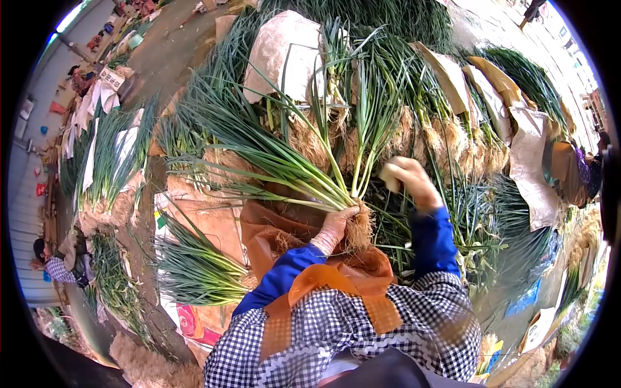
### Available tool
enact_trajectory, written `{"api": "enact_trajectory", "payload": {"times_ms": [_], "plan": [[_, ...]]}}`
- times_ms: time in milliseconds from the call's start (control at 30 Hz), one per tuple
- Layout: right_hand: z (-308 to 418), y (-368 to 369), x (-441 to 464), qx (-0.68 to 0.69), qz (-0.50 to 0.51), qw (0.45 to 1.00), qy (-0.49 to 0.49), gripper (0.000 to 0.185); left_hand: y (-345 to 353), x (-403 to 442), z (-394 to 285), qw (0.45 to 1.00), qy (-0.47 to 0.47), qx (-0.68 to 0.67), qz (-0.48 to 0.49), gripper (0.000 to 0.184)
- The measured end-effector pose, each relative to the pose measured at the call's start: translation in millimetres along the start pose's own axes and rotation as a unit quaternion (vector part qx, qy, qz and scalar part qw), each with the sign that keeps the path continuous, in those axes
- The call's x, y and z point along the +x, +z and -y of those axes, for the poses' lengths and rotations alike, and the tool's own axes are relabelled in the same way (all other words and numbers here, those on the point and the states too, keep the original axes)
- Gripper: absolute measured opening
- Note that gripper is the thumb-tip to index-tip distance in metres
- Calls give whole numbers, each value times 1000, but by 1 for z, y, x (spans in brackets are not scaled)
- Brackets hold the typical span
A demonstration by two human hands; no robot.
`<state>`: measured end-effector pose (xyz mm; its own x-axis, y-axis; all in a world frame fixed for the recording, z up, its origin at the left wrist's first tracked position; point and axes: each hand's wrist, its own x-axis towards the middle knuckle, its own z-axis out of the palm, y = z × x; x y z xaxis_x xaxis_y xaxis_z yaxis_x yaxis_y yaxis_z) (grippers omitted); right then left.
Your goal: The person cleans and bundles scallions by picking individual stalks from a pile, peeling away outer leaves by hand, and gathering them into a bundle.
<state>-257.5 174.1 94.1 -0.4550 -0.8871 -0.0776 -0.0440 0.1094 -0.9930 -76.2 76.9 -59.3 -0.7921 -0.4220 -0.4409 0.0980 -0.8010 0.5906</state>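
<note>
My left hand is wrapped round a bunch of green onions just above the roots. The pale stalks fan out up and to the left into long dark green leaves, and the tan root tuft hangs on the right side of the hand. My right hand is raised to the right of the stalks, apart from them, with its fingers curled closed. Whatever it may hold is hidden. An orange-brown apron covers my lap under the bunch.
Root-on green onions lie in a row ahead, partly under a pale sack. A smaller bunch rests on an orange-pink sack at left. Loose leaves lie at right. Another person is at far left.
</note>
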Motion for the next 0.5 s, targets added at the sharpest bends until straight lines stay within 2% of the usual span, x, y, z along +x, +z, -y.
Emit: {"api": "enact_trajectory", "payload": {"times_ms": [67, 100, 200, 233, 267, 333, 367, 400, 467, 500], "plan": [[11, -29, -51, 64, 8, 995, -82, 22, 2, -3, -6, 999, -33, 21, 12, 30], [7, -46, -75, 74, -49, 995, -55, 23, 4, -3, -5, 1000, -7, 18, 18, 27], [-51, -104, -135, 41, -220, 975, -1, 19, -7, 2, -4, 997, -77, -24, 11, 25], [-83, -101, -137, 42, -225, 973, 0, 19, -10, 3, -5, 995, -86, -31, 27, 27], [-121, -101, -133, 80, -235, 961, 118, 19, -10, 4, -5, 994, -91, -42, 44, 28], [-168, -98, -131, 159, -248, 891, 344, 28, 2, -4, -20, 989, -107, -52, 87, 38], [-59, -23, -93, -196, -185, 889, 371, 27, 7, -3, -25, 986, -111, -65, 104, 38], [-55, 8, -78, 25, -182, 942, 281, 35, 6, -8, -26, 983, -122, -78, 115, 38], [-54, 53, -42, 144, -144, 962, 180, 32, 5, -7, -28, 982, -128, -67, 123, 36], [-92, 62, -21, 198, -127, 960, 154, 28, 4, -6, -29, 981, -133, -60, 129, 34]]}}
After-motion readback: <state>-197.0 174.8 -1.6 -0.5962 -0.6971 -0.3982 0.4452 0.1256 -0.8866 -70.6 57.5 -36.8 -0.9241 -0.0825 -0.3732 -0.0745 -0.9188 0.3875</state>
